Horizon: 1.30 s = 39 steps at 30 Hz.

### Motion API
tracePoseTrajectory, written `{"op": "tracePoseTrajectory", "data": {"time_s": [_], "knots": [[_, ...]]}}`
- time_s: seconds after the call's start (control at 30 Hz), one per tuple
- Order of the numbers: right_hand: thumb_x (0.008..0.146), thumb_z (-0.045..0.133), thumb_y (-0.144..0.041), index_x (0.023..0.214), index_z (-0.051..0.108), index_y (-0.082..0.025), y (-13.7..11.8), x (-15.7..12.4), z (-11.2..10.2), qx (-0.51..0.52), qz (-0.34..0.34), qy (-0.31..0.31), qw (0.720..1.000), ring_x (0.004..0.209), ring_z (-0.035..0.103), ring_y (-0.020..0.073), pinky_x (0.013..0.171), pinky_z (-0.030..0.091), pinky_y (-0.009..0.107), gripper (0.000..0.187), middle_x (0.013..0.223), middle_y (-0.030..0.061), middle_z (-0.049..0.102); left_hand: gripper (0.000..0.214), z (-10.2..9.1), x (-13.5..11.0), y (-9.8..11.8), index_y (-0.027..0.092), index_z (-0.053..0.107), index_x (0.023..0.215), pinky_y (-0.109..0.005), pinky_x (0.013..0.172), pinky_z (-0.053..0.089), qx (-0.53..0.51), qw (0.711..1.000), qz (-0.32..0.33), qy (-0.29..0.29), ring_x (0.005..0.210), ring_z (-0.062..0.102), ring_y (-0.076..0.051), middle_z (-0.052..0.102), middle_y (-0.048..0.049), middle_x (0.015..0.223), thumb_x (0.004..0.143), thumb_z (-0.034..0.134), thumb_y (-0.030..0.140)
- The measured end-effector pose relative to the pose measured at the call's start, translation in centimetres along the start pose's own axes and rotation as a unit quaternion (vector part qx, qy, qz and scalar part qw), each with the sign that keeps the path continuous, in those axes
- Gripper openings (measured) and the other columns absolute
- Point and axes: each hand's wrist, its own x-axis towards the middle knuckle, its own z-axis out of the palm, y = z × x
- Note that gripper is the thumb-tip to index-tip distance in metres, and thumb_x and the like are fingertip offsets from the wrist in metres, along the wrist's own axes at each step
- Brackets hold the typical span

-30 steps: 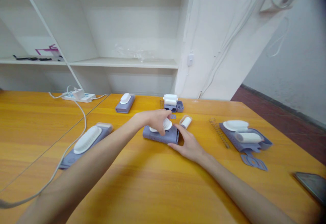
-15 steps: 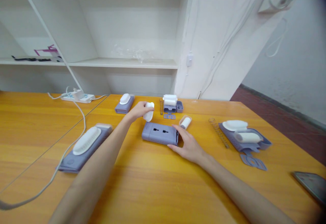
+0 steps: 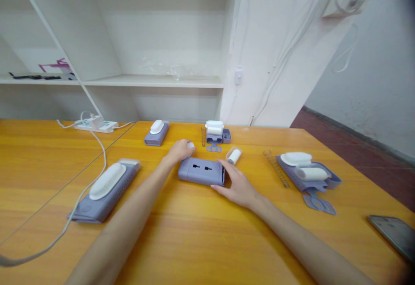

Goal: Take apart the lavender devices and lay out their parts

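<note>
A purple-grey plastic case [image 3: 201, 172] with two black keyhole slots on top lies in front of me. My right hand [image 3: 239, 185] grips its right end between thumb and fingers. Just behind the case's left end is my left hand [image 3: 180, 151], closed around a white oval brush piece [image 3: 191, 145], mostly hidden by the fingers. I cannot tell whether that piece touches the case or table. Behind my right hand, a small white roller [image 3: 234, 156] lies in a clear cover.
Similar purple units with white tops stand at left [image 3: 100, 196] and back left [image 3: 157, 132]. Taken-apart sets lie at back [image 3: 214, 138] and right [image 3: 301, 177]. A coil spring [image 3: 275, 168], phone [image 3: 394, 235], power strip [image 3: 97, 123] and white cable [image 3: 103, 146] are around.
My left hand has lowered the white brush piece towards the case's left end and turned it, hiding more of it. My right hand stays on the case. The view has shifted slightly.
</note>
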Motion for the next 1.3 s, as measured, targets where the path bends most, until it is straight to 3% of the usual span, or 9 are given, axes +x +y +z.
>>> {"op": "tracePoseTrajectory", "data": {"time_s": [0.2, 0.33, 0.47, 0.6, 0.8, 0.97, 1.1, 1.3], "knots": [[0.076, 0.066, -0.043, 0.138, 0.033, -0.021, 0.1, 0.0, 0.1, 0.009, 0.015, -0.015, 1.000, 0.126, 0.042, 0.0264, 0.106, 0.035, 0.047, 0.074, 0.137, 0.0118, 0.045, 0.046, -0.6, -1.7, 0.4, 0.017, 0.065, 0.102, -0.030, 0.086, 0.041, 0.025, 0.999, 0.044, 0.008, 0.101, 0.058, -0.026, 0.066, -0.0122, 0.103, 0.080, 0.050, 0.054], [0.076, 0.065, -0.040, 0.140, 0.030, -0.022, 0.3, 0.0, 0.1, 0.026, 0.018, -0.021, 0.999, 0.129, 0.039, 0.0267, 0.107, 0.033, 0.048, 0.075, 0.140, 0.0115, 0.041, 0.050, -0.4, -4.3, 1.3, 0.018, 0.058, 0.115, -0.036, 0.092, 0.038, 0.052, 0.985, 0.098, 0.133, 0.108, 0.053, -0.025, 0.060, -0.0114, 0.113, 0.085, 0.043, 0.055], [0.077, 0.065, -0.035, 0.139, 0.031, -0.023, 0.1, 0.1, -0.1, 0.037, -0.008, -0.006, 0.999, 0.129, 0.038, 0.0254, 0.109, 0.032, 0.047, 0.071, 0.140, 0.0102, 0.042, 0.038, -0.2, -7.6, 2.2, 0.020, 0.060, 0.104, -0.036, 0.094, 0.036, 0.028, 0.971, 0.148, 0.188, 0.106, 0.052, -0.022, 0.061, -0.0085, 0.108, 0.089, 0.039, 0.049], [0.077, 0.065, -0.033, 0.135, 0.037, -0.023, -0.5, -0.1, -0.5, 0.045, -0.051, 0.035, 0.997, 0.130, 0.038, 0.0262, 0.110, 0.031, 0.047, 0.065, 0.138, 0.0096, 0.044, 0.034, 0.2, -10.1, 2.5, 0.021, 0.058, 0.106, -0.038, 0.095, 0.036, 0.005, 0.961, 0.238, 0.138, 0.108, 0.052, -0.024, 0.061, -0.0091, 0.110, 0.086, 0.047, 0.046], [0.081, 0.059, -0.029, 0.138, 0.033, -0.023, -0.7, -0.7, -1.3, 0.058, -0.072, 0.099, 0.991, 0.131, 0.036, 0.0265, 0.110, 0.030, 0.047, 0.062, 0.142, 0.0092, 0.039, 0.070, 1.0, -11.0, 3.5, 0.021, 0.044, 0.126, -0.042, 0.099, 0.033, -0.026, 0.951, 0.299, 0.071, 0.114, 0.048, -0.028, 0.054, -0.0112, 0.123, 0.071, 0.060, 0.061], [0.087, 0.050, -0.029, 0.144, 0.020, -0.021, -0.6, -0.6, -1.3, 0.074, -0.039, 0.102, 0.991, 0.135, 0.029, 0.0255, 0.112, 0.026, 0.047, 0.065, 0.147, 0.0087, 0.030, 0.073, 2.1, -10.9, 4.4, 0.022, 0.042, 0.126, -0.041, 0.097, 0.035, -0.054, 0.955, 0.270, 0.108, 0.111, 0.048, -0.027, 0.053, -0.0107, 0.121, 0.069, 0.062, 0.062], [0.090, 0.045, -0.033, 0.144, 0.023, -0.022, -1.0, -0.2, -0.5, 0.096, 0.015, 0.126, 0.987, 0.135, 0.030, 0.0250, 0.112, 0.025, 0.047, 0.059, 0.147, 0.0081, 0.030, 0.070, 3.1, -11.2, 5.3, 0.022, 0.041, 0.126, -0.042, 0.096, 0.034, -0.083, 0.962, 0.212, 0.153, 0.111, 0.047, -0.028, 0.052, -0.0107, 0.121, 0.070, 0.063, 0.059], [0.085, 0.053, -0.042, 0.135, 0.030, -0.022, -0.5, 0.6, 0.4, 0.243, 0.077, 0.168, 0.952, 0.129, 0.039, 0.0235, 0.105, 0.039, 0.040, 0.058, 0.140, 0.0101, 0.040, 0.068, 4.0, -11.8, 7.0, 0.023, 0.041, 0.123, -0.044, 0.097, 0.035, -0.138, 0.967, 0.139, 0.164, 0.113, 0.045, -0.028, 0.051, -0.0092, 0.122, 0.067, 0.068, 0.052]]}}
